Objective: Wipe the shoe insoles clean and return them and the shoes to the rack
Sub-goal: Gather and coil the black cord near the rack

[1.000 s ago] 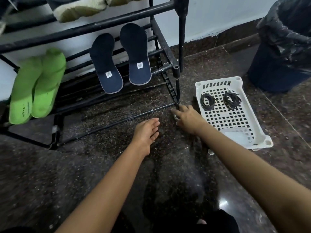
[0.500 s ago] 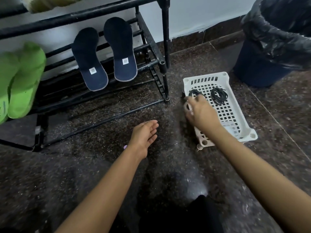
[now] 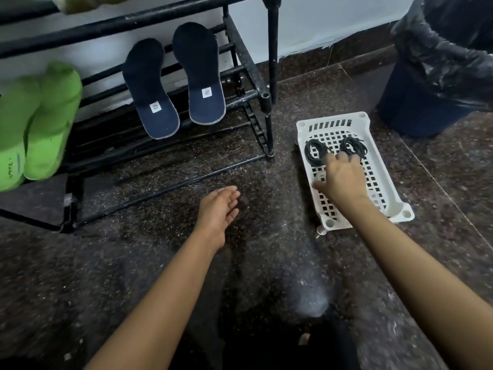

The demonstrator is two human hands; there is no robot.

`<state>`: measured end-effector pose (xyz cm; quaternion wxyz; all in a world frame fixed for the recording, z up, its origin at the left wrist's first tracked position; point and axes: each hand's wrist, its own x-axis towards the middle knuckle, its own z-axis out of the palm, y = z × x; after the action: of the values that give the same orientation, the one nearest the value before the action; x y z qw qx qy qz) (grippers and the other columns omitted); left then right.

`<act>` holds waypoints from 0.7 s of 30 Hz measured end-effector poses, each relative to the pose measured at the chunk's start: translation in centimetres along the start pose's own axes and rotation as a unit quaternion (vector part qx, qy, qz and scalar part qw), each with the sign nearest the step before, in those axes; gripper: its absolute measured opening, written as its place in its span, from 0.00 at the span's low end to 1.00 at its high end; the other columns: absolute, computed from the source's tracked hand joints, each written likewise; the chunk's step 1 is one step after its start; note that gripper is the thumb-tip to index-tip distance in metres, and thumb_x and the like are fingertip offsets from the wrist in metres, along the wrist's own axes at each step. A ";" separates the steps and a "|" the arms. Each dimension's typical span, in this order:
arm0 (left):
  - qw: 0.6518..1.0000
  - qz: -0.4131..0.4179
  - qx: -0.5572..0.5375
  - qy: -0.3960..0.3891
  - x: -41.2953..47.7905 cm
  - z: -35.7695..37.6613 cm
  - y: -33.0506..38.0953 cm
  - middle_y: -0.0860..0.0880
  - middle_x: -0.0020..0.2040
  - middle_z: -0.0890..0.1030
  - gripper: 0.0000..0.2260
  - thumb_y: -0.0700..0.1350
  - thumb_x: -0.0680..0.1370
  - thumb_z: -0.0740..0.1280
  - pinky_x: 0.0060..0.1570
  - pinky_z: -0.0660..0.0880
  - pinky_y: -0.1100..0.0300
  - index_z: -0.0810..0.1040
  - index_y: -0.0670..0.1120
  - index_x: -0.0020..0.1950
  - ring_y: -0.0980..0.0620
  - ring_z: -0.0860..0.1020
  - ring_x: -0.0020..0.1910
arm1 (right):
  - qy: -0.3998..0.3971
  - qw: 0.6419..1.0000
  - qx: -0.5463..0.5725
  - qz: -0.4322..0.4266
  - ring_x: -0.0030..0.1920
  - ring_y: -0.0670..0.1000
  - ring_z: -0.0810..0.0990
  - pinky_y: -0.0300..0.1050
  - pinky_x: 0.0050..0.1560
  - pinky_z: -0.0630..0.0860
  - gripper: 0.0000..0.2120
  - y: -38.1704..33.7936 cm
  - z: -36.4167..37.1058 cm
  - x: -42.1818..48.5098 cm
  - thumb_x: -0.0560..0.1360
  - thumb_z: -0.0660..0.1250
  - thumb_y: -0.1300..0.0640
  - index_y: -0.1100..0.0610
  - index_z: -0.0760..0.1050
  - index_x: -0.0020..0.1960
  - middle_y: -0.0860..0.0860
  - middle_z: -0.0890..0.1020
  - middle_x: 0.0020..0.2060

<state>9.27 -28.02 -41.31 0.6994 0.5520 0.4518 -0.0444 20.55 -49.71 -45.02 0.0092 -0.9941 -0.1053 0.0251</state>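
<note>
Dark speckled floor (image 3: 106,276), white wall (image 3: 320,17)

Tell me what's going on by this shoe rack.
A person is working on the floor beside the rack. The right hand is over the white basket, at the two coiled black laces; whether it grips anything is unclear. The left hand hovers open above the floor. Against the rack lean navy insoles and green insoles.

Illegible white labels (image 3: 154,107) on navy insoles (image 3: 149,84); unreadable dark print (image 3: 14,166) on green insole (image 3: 13,124)
</note>
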 end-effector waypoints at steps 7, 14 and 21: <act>0.996 0.033 -0.030 0.074 1.2 -6.1 2.1 0.51 0.46 0.82 0.07 0.41 0.81 0.63 0.48 0.76 0.62 0.80 0.47 0.50 0.56 0.78 0.44 | -0.042 0.941 0.235 -0.242 0.58 0.59 0.71 0.53 0.61 0.70 0.15 -13.6 0.6 -5.7 0.74 0.63 0.63 0.63 0.73 0.60 0.59 0.75 0.57; 0.990 0.029 -0.053 0.125 1.3 -10.4 2.0 0.52 0.46 0.82 0.07 0.41 0.81 0.62 0.44 0.75 0.63 0.79 0.48 0.50 0.57 0.78 0.44 | -0.188 0.920 0.065 -0.338 0.65 0.63 0.64 0.55 0.63 0.67 0.22 -20.8 5.5 -8.8 0.80 0.58 0.52 0.56 0.62 0.72 0.63 0.61 0.70; 0.992 0.020 -0.047 0.117 1.3 -9.4 0.8 0.51 0.45 0.82 0.07 0.41 0.81 0.62 0.44 0.75 0.64 0.80 0.47 0.50 0.57 0.78 0.44 | -0.109 0.949 0.100 -0.279 0.56 0.63 0.73 0.54 0.52 0.72 0.13 -19.6 4.8 -10.0 0.79 0.54 0.63 0.60 0.71 0.61 0.61 0.75 0.54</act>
<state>4.99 -19.49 -41.48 0.6672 0.5290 0.5214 0.0556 6.47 -32.60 -48.89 0.1035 -0.9101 -0.3760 0.1399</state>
